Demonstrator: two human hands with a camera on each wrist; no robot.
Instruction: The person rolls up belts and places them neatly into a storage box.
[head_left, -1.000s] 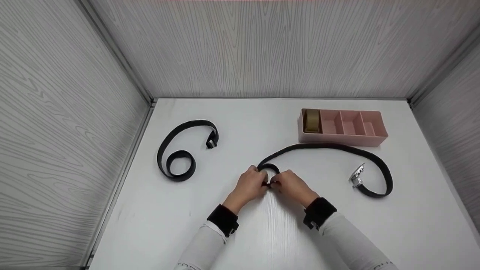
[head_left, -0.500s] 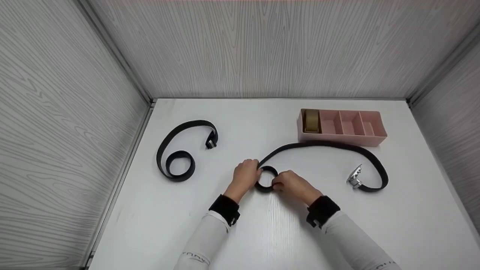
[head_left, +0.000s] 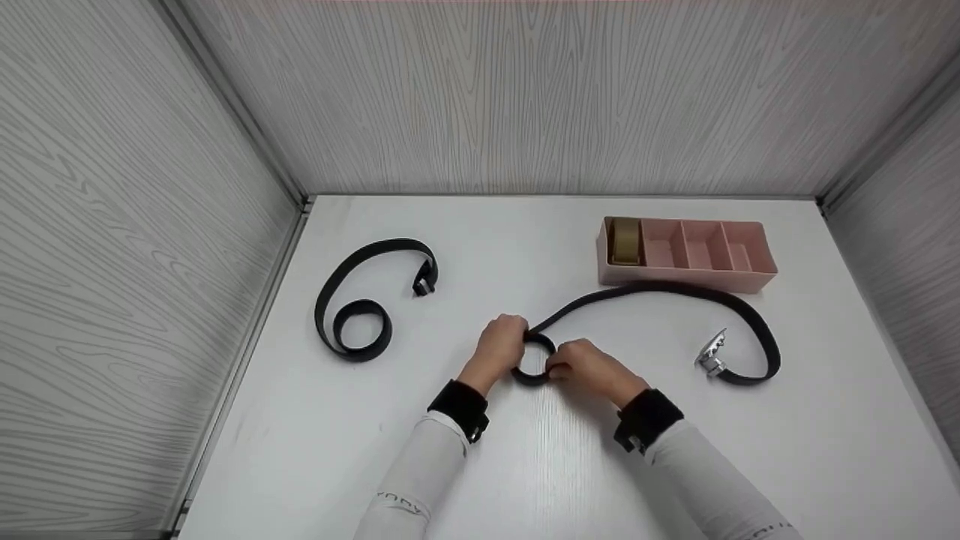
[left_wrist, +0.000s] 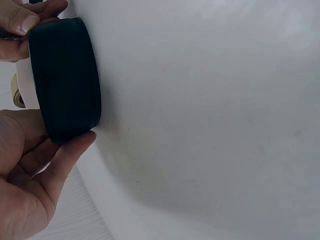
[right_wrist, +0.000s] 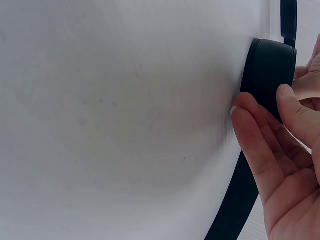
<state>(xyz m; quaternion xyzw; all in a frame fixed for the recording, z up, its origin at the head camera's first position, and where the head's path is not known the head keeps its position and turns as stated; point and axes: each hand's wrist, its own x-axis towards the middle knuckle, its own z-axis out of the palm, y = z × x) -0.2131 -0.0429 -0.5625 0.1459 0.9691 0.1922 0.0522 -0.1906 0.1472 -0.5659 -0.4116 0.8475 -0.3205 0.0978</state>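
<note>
A black belt [head_left: 660,288] stands on edge on the table, one end rolled into a ring. In the head view my left hand [head_left: 501,345] holds the ring's left side, where the long strap runs off. Opposite it, my right hand [head_left: 589,369] pinches the ring's right side. The left wrist view has the rolled belt [left_wrist: 67,80] with left fingers [left_wrist: 62,170] against its lower edge. Thumb and fingers of the right hand [right_wrist: 285,165] grip the roll [right_wrist: 270,72] in the right wrist view. The belt's silver buckle [head_left: 710,356] lies at the right end.
A second black belt [head_left: 330,281], partly coiled, lies to the left with its small buckle [head_left: 424,286]. Behind the held belt stands a pink divided box [head_left: 690,279] with a tan roll [head_left: 625,241] in its left compartment. Walls border the white table [head_left: 300,450].
My left hand has moved from the ring's near side to its far left side. My right hand has hardly moved. The ring shows more fully, and the strap's buckle end has shifted slightly left.
</note>
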